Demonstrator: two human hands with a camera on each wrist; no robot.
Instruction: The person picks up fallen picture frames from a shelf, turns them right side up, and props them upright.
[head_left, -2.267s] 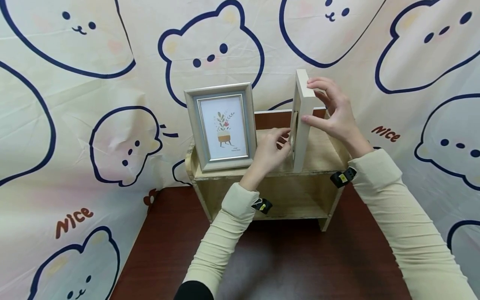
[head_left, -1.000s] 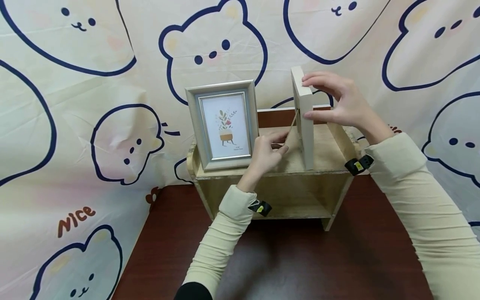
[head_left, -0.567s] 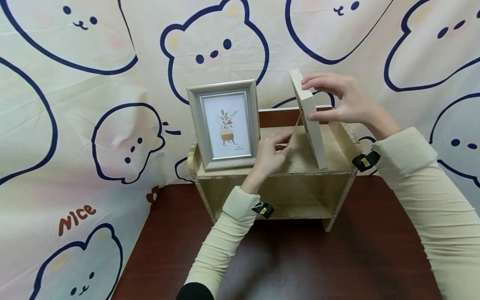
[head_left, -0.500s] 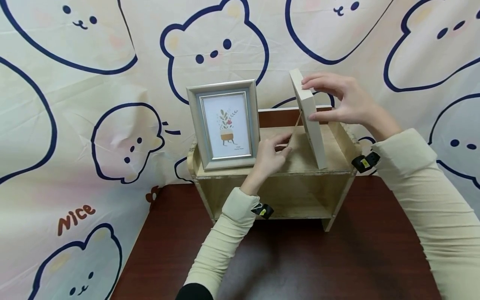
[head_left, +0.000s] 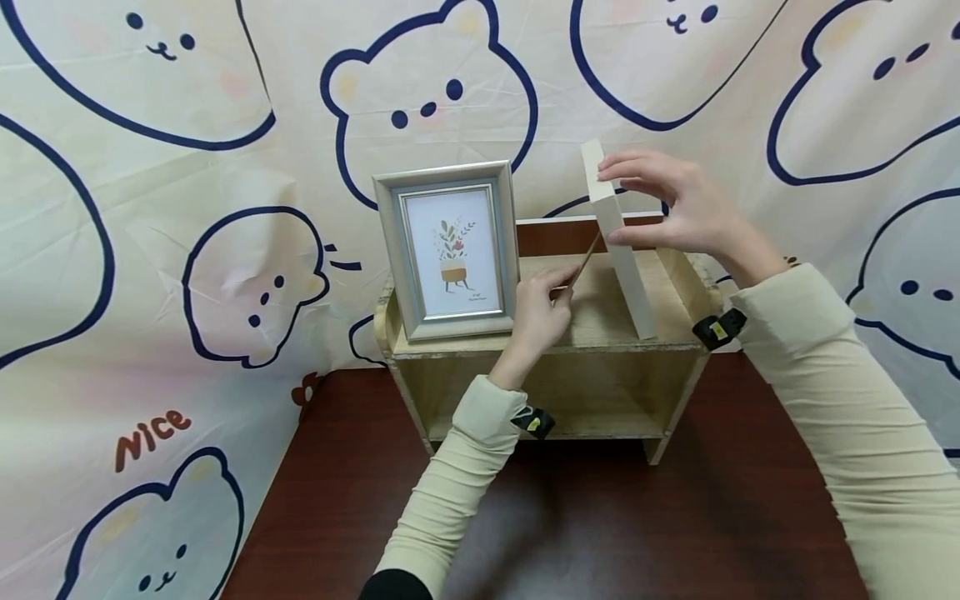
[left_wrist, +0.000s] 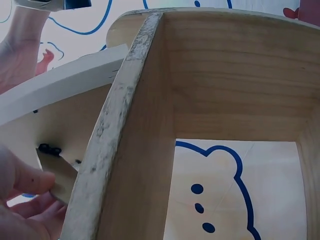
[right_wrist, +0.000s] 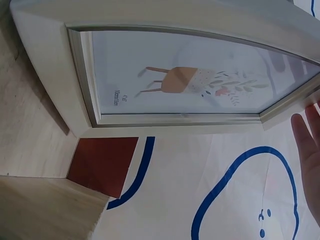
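On the wooden shelf's top, a white picture frame stands edge-on, its upper part leaning left. My right hand grips its upper edge between thumb and fingers. A thin stand leg angles out from the frame's back, and my left hand pinches it. In the left wrist view, the leg hangs below a black hinge on the brown backing. The right wrist view shows the white frame's front, with a potted-plant print behind a clear pane. Beside my left hand stands a silver picture frame.
The small wooden shelf has raised side panels, an open lower compartment and a strip of dark red at its back. It stands on a dark red table. Behind hangs a cloth printed with cartoon bears.
The stand leg has swung out from the white frame's back in my left hand. The frame has gone from upright to leaning and has turned more edge-on. The silver frame stays put.
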